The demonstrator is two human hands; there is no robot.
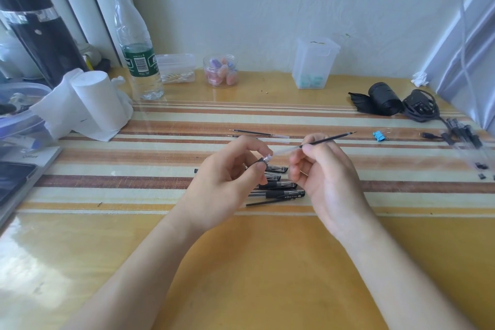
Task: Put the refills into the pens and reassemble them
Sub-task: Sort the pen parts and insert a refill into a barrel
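A cluster of pens [278,189] is laid on the table [241,262] beneath the two raised hands, with loose refills [259,134] placed behind them. A bottle [135,45] and paper roll [99,100] are set at the rear left, a binder clip [380,136] and cable [422,108] at the right.

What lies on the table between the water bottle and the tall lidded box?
Head view: a flat box of cotton swabs and a small round jar of pastel items, between water bottle and tall box.

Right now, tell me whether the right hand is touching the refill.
Touching. The head view shows the right hand pinching the refill between its fingertips.
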